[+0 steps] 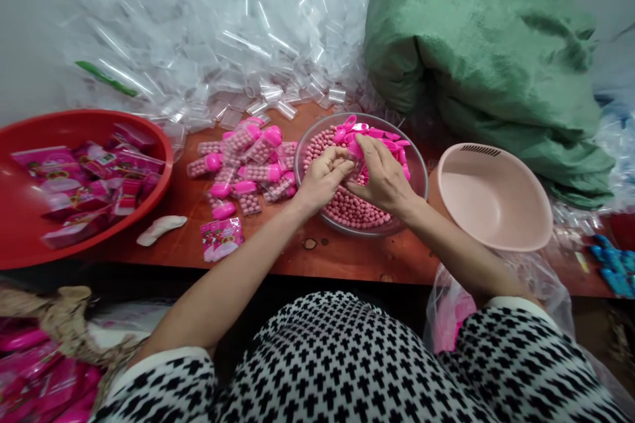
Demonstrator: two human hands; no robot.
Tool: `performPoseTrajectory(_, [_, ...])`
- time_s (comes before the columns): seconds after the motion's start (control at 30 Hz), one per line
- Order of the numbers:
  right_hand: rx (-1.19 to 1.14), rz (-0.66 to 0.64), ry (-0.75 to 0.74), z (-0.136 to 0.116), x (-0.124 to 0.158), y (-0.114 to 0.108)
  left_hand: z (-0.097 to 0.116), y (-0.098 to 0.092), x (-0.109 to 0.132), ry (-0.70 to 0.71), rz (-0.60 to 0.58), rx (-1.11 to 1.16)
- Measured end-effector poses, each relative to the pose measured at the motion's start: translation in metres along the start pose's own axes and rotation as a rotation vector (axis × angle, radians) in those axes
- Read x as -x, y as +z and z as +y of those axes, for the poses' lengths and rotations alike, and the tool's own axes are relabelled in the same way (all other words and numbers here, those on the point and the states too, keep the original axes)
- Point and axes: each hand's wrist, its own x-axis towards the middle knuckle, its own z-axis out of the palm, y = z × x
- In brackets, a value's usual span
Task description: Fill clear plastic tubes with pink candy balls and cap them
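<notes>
A small clear tube is pinched between the left hand and the right hand, over the glass bowl of pink candy balls and pink caps. Both grips are pressed together on it. Beside the bowl, a group of filled tubes is laid on the surface. Many empty tubes are left behind, so much work seems to remain.

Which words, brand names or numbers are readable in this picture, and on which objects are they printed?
No text can be read.
Pink packet on the table: printed picture and lettering, too small and blurred to read.
Packets in the red basin: printed labels, blurred, unreadable.
Filled small bottles, clear bowl, pink basin, green sack: no print visible.
</notes>
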Motion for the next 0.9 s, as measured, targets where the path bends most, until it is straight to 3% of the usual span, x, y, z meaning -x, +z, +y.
performPoseTrajectory(0.2, [0.137, 0.018, 0.069, -0.004, -0.002, 0.010, 0.001, 0.002, -0.001, -0.037, -0.004, 0.082])
performPoseTrajectory(0.4, [0.018, -0.103, 0.057, 0.000, -0.018, -0.017, -0.001, -0.005, -0.007, 0.045, 0.167, 0.039])
performPoseTrajectory(0.47, [-0.016, -0.120, 0.098, 0.008, -0.019, -0.029, 0.005, -0.025, -0.008, 0.130, 0.250, -0.058])
performPoseTrajectory(0.53, [0.006, -0.192, 0.176, 0.014, -0.016, -0.035, 0.013, -0.058, -0.009, 0.212, 0.347, -0.227])
performPoseTrajectory(0.63, [0.074, -0.451, 0.251, 0.015, -0.007, -0.030, 0.023, -0.115, -0.008, 0.273, 0.534, -0.586])
performPoseTrajectory(0.73, [0.136, -0.648, 0.279, 0.007, -0.002, -0.013, 0.027, -0.153, -0.004, 0.230, 0.581, -0.835])
performPoseTrajectory(0.8, [0.156, -0.675, 0.314, 0.003, 0.000, -0.003, 0.027, -0.155, 0.000, 0.244, 0.560, -0.872])
performPoseTrajectory(0.9, [0.054, -0.629, 0.359, 0.007, 0.000, 0.005, 0.028, -0.125, 0.006, 0.349, 0.389, -0.693])
